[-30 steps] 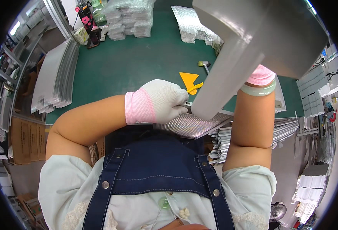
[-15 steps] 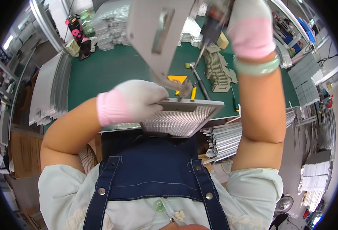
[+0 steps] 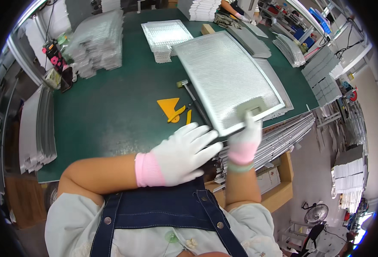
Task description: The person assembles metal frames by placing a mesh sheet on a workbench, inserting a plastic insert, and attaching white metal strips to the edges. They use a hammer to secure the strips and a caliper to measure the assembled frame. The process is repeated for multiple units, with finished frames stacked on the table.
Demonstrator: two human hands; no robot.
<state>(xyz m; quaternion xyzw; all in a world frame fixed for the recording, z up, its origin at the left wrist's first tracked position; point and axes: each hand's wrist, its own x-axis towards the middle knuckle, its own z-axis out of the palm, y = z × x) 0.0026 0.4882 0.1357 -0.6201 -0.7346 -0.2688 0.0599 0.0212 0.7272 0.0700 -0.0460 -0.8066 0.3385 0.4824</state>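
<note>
A rectangular metal mesh filter panel [image 3: 223,77] with a pale frame lies tilted across the right side of the green table. At its near edge, my right hand [image 3: 245,139], in a white glove with a pink cuff, grips the frame beside a grey latch plate [image 3: 251,106]; its fingers are partly blurred. My left hand [image 3: 184,155], gloved alike, is open with fingers spread, just left of the panel's near corner and holding nothing. Left of the panel lie a hammer [image 3: 195,103], yellow-handled pliers [image 3: 178,114] and a yellow triangular scraper [image 3: 167,106].
Another mesh panel [image 3: 165,34] rests on a stack at the back. Wrapped panels [image 3: 97,43] are piled back left, grey sheets [image 3: 37,128] at the left edge. Metal strips [image 3: 279,139] lie below the table's right edge, above a cardboard box [image 3: 285,180]. A co-worker's hands [image 3: 244,18] show far off.
My left hand has let go of the panel and opened. My right hand has come down from high up to the panel, which now lies farther out on the table. The large grey thing overhead is out of view.
</note>
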